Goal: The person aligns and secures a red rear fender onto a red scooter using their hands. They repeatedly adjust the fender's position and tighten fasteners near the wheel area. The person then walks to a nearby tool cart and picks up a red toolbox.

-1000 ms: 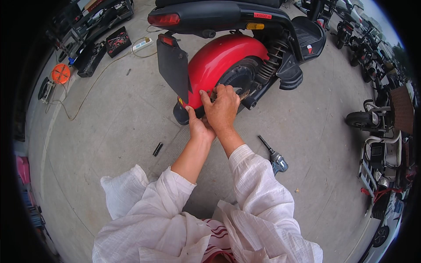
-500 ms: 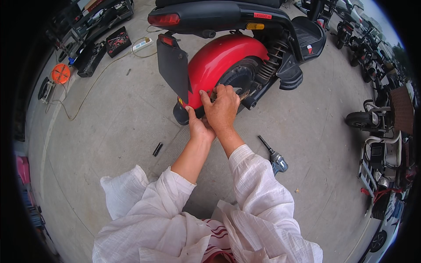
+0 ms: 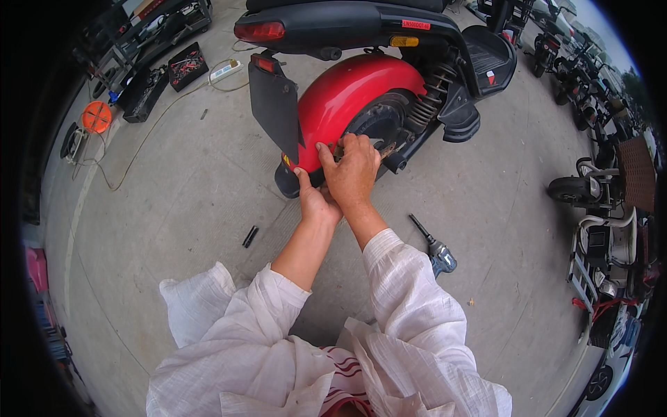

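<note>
A glossy red rear fender [image 3: 347, 82] curves over the scooter's black rear wheel [image 3: 381, 121]. My left hand [image 3: 317, 201] grips the fender's lower edge, thumb lying on the red surface and fingers mostly hidden underneath. Just right of it, my right hand [image 3: 353, 170] is closed at the fender's side edge by the wheel. Its thumb touches the red surface while its fingers curl over the edge; what they hold there is hidden. A black mudguard plate [image 3: 273, 97] hangs left of the fender. Beside the wheel runs a coil-spring shock absorber [image 3: 431, 97].
A cordless power driver [image 3: 440, 257] with a long socket lies right of my arms. On the left floor is a small black cylinder [image 3: 251, 236]. Toolboxes [image 3: 187, 66], a power strip [image 3: 224, 71] and an orange cable reel [image 3: 96, 117] sit farther left. Parked scooters [image 3: 590, 187] line the right.
</note>
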The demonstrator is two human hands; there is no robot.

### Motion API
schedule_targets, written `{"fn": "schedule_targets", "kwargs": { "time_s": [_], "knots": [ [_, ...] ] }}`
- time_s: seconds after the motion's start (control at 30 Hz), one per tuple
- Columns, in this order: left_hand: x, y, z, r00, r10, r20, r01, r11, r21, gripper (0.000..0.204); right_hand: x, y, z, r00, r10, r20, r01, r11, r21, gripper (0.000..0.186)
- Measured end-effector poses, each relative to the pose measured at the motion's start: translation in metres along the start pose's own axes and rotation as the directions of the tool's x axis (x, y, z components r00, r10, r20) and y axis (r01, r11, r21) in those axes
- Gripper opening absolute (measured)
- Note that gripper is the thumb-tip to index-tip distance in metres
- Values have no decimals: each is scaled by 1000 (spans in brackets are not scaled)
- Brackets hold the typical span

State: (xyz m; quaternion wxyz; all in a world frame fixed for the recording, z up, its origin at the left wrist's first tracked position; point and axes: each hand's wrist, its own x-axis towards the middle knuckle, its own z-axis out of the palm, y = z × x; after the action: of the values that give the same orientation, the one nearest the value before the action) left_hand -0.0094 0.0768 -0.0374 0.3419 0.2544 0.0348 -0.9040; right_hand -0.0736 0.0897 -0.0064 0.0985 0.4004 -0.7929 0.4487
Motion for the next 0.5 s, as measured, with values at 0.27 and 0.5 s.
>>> {"fn": "schedule_targets", "kwargs": {
  "time_s": [0.27, 0.5],
  "knots": [
    [1, 0, 0, 1000, -8, -17, 8, 1000, -15, 85, 0, 0, -1, 1000, 0, -2, 0, 1000, -1, 31],
    [4, 0, -4, 1000, -8, 0, 8, 1000, -26, 85, 0, 0, -1, 1000, 2, 1, -2, 1000, 3, 31]
  ]
}}
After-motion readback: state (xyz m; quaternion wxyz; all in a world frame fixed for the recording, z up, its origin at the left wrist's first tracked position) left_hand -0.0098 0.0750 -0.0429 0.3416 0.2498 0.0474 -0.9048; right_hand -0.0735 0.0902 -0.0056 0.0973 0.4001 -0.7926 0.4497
